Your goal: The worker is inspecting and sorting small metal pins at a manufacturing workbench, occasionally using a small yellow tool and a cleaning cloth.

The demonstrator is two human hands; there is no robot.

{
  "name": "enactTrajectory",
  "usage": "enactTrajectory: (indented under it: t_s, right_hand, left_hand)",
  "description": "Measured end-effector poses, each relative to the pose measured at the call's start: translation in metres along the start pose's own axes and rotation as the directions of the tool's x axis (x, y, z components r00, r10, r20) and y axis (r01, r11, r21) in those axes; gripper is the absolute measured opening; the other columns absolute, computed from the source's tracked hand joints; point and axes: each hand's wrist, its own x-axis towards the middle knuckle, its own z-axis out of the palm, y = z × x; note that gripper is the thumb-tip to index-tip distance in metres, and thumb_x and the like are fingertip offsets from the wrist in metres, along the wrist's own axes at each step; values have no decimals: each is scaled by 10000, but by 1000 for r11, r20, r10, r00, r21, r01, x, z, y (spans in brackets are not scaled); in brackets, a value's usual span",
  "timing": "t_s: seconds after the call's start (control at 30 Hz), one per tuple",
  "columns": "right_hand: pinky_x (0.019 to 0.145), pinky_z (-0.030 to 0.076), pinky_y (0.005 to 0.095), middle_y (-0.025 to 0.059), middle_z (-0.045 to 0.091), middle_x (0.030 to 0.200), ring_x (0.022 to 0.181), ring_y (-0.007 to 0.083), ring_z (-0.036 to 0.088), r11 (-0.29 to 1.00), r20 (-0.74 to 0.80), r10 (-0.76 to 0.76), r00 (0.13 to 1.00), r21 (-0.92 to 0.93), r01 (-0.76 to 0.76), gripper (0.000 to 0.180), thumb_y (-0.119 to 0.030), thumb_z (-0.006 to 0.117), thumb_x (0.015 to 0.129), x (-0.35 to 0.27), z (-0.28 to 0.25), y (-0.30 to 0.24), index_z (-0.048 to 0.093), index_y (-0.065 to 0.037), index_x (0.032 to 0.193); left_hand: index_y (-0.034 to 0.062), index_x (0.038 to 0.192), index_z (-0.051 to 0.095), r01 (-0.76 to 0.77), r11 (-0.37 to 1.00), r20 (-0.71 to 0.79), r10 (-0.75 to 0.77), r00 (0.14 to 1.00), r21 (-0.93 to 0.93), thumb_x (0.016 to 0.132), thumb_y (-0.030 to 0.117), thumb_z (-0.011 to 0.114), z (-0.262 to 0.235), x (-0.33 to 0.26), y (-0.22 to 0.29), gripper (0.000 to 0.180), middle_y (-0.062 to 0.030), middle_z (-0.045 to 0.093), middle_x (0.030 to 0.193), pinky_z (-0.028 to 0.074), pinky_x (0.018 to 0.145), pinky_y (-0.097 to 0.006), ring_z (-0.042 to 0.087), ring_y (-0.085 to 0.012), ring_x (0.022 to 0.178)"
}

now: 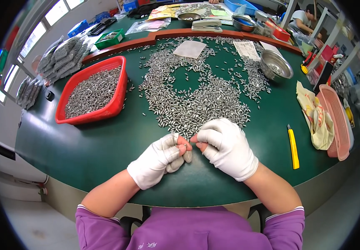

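Note:
White gloves with bare fingertips cover both my hands, which meet at the near edge of a heap of small silvery metal pins point(196, 109). My left hand point(157, 161) is closed, thumb and forefinger pinched together. Something tiny may sit between those tips, too small to name. Close beside it, my right hand point(230, 150) also has thumb and fingers drawn together, and what it pinches, if anything, is hidden. The heap spreads over the green table point(105, 158) in a rough ring around a bare patch. A red plastic basket point(120, 93) full of similar pins stands to the left.
A steel bowl point(287, 71) with some pins sits at the right, behind a yellow cutter knife point(293, 149). A pink basket point(338, 125) and crumpled cream bag point(316, 118) line the right edge. Bagged parts point(65, 58) lie far left. A stapler point(206, 26) stands beyond the wooden rim.

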Motion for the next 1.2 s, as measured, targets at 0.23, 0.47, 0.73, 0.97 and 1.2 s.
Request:
enactTrajectory:
  t_s: [0.23,0.47,0.73,0.97,1.2]
  right_hand:
    - [770,490,383,41,613,911,877,257,595,979,42,1,999,-206,8,123,-154,721,736,2,-2,3,671,-123,845]
    - [791,475,395,39,599,975,931,257,578,967,109,-41,993,-247,67,153,-180,731,722,0,12,4,654,-126,843]
    - [813,467,391,9,622,1026,939,249,576,997,-16,-82,996,8,82,173,-202,743,740,1,4,0,627,-127,844]
    - [805,471,378,3,625,1001,922,243,581,995,-4,-65,998,82,65,135,-195,734,751,1,4,2,654,-133,841]
    - [813,471,381,12,625,976,923,247,584,996,-4,-45,999,81,45,111,-171,725,754,1,3,0,660,-133,836]
  left_hand:
    - [89,1080,560,-62,998,-24,62,998,-26,926,288,678,-2,2,-1,278,-24,594,913,317,535,-197,398,-51,590]
    - [92,1126,526,-61,996,-31,59,998,-70,942,259,657,-4,0,0,281,-24,580,952,343,578,-192,408,-48,645]
    - [91,1048,556,17,1000,-7,-17,1000,-17,944,195,666,3,-3,2,184,-33,595,878,337,544,-181,426,-43,607]
    - [84,997,570,33,999,-32,-32,999,7,957,183,648,2,-2,2,133,-39,620,841,341,523,-186,444,-43,594]
    - [77,974,554,19,1000,-39,-19,999,14,962,193,643,2,-1,2,147,-41,617,830,349,523,-179,443,-42,587]
